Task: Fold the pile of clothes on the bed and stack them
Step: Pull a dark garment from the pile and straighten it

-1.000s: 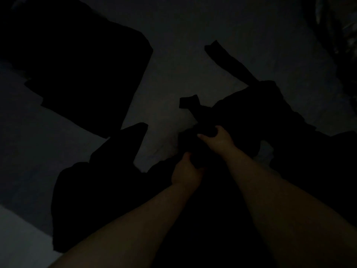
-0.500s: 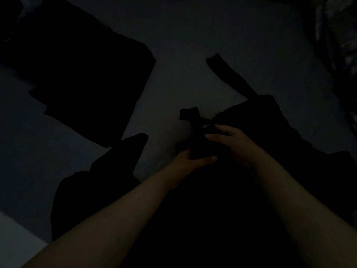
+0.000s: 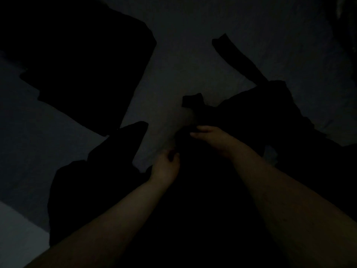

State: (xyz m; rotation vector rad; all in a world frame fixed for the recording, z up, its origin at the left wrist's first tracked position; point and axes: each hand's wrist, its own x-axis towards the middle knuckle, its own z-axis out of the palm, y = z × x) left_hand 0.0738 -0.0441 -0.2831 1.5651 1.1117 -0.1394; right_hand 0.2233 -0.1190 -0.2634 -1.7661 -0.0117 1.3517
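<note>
I am gathering a dark crumpled garment (image 3: 251, 117) lying near centre on the pale bedsheet (image 3: 183, 64); my left hand (image 3: 166, 167) is curling on its edge, my right hand (image 3: 212, 138) is pressing flat. Next I judge it needs spreading.

Single head view, looking steeply down, close over bed (image 3: 193, 60), seemingly dim

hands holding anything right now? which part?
Too dark to be sure. Both the left hand and right hand are at the near left edge of a dark garment, fingers curled, apparently gripping it.
</note>
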